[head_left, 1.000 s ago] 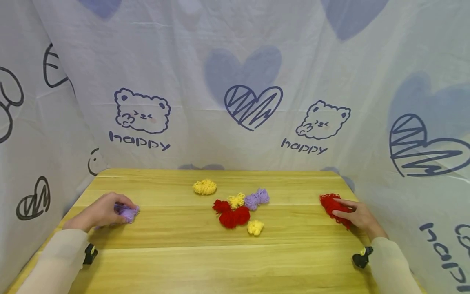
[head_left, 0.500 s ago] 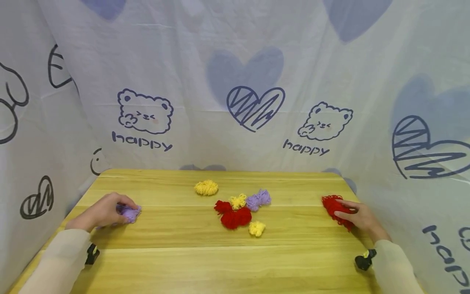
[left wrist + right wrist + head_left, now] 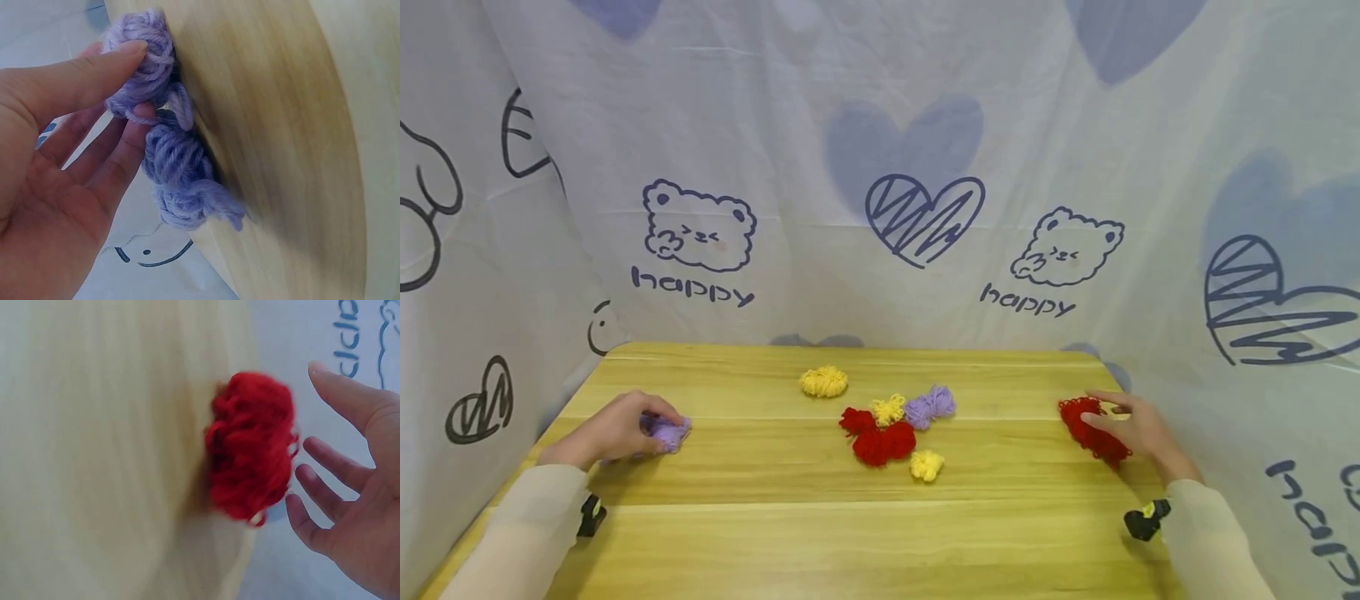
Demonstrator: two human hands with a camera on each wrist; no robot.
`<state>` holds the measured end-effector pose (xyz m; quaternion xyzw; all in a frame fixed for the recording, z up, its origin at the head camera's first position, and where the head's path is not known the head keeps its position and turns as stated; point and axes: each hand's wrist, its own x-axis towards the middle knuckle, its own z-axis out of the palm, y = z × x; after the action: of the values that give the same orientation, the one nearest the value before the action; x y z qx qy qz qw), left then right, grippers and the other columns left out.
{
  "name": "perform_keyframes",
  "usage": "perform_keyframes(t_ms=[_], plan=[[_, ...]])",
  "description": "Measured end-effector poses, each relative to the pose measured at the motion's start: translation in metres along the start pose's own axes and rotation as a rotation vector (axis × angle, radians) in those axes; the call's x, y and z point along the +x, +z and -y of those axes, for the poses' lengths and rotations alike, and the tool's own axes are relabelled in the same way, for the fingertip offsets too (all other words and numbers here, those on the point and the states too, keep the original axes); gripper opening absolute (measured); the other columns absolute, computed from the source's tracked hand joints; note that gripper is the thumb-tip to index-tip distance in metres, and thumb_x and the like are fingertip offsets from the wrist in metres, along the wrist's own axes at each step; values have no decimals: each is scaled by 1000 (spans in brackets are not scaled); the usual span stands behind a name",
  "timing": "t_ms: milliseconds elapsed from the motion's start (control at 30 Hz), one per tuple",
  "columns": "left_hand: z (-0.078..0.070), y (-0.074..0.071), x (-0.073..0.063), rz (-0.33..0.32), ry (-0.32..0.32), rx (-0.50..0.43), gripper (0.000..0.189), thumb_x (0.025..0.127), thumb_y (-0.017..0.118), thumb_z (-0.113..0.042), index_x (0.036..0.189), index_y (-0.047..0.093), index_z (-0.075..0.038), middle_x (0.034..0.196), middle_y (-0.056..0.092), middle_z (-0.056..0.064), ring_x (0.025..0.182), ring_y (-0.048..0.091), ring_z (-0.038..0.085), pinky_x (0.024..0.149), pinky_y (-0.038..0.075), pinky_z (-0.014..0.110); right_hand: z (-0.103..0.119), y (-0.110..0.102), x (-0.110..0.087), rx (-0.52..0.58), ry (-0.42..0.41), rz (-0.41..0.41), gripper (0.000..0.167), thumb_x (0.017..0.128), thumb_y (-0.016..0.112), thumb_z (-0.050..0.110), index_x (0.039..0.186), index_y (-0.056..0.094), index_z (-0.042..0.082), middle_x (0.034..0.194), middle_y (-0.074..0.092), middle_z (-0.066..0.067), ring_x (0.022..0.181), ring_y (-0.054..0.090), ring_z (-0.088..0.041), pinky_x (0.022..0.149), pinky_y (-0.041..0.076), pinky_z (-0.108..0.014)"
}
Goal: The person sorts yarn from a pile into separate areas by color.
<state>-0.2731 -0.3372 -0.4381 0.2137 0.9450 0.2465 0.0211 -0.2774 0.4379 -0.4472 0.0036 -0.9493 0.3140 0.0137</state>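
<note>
At the table's left side my left hand (image 3: 625, 429) pinches a lilac yarn bundle (image 3: 147, 62) between thumb and fingers. Another lilac clump (image 3: 178, 169) lies against it on the wood, just below the fingertips in the left wrist view. On the right, a bundle of red yarn (image 3: 253, 447) with small loops along its edge lies on the table. My right hand (image 3: 356, 481) is beside it, fingers spread and relaxed, with a gap between fingertips and yarn in the right wrist view.
Mid-table on the wooden table (image 3: 880, 542) lie red yarn (image 3: 883, 442), lilac yarn (image 3: 930, 406), and yellow bundles, one farther back (image 3: 824, 381) and one nearer (image 3: 927, 465). A printed white curtain (image 3: 812, 275) encloses the back and both sides.
My right hand has let go of the red yarn and drawn up and right from it; the red yarn stays on the table. My left hand keeps its pinch on the lilac yarn.
</note>
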Motion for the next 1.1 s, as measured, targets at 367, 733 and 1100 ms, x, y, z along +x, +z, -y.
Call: perform_keyframes(t_ms=[367,733,1100], plan=[[0,0,-1,-5,4,20,31,73,90,-2,102,81,-8,111,75,19,101,68,35,89,56,57,61,1,7,-49,-166,-13,51,95,76,27,138,64,4,140,61,-28,112,63,-42,87,59,-43],[2,3,2,2,1,19,33,72,90,-3,103,81,-10,111,75,18,101,68,34,87,58,51,107,30,6,50,-286,97,42,94,77,22,133,69,8,135,67,-23,111,69,-38,87,61,-43],[4,3,2,3,-10,13,34,71,91,-3,103,81,-10,111,76,18,100,69,32,86,58,51,144,65,0,127,-457,205,39,91,78,11,128,70,-1,129,70,-23,106,70,-43,88,63,-46]])
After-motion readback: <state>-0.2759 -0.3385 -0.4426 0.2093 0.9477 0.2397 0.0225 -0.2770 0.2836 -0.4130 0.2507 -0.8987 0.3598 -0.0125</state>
